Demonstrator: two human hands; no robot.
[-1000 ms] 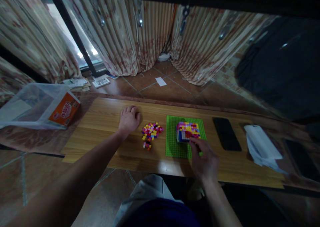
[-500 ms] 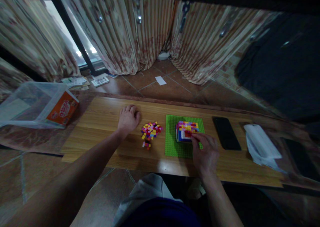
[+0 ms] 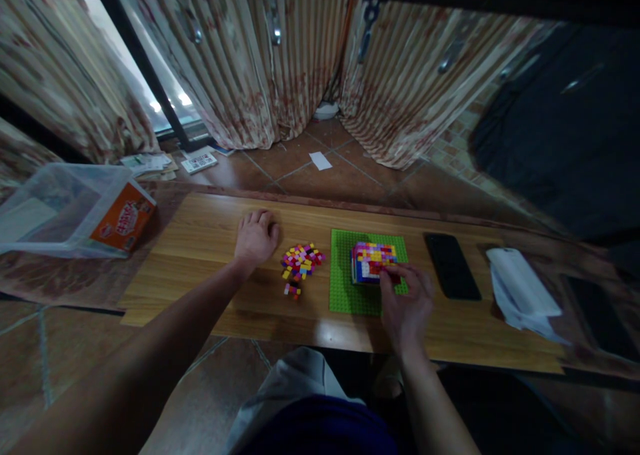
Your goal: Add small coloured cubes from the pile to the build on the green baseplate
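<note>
A green baseplate lies on the wooden board, and a multicoloured block of small bricks stands on its far right part. My right hand is at the block's near right corner, fingers pinched on a brick there. A loose pile of small coloured bricks lies left of the plate. My left hand rests on the board just left of that pile, fingers curled in a loose fist with nothing seen in it.
A black phone lies right of the plate, then a white folded cloth. A clear plastic bin with an orange box sits at far left. The wooden board spans low over a tiled floor; curtains hang behind.
My right hand moved from the plate's near edge up to the block's right corner and closed its fingers there. The left hand stayed put.
</note>
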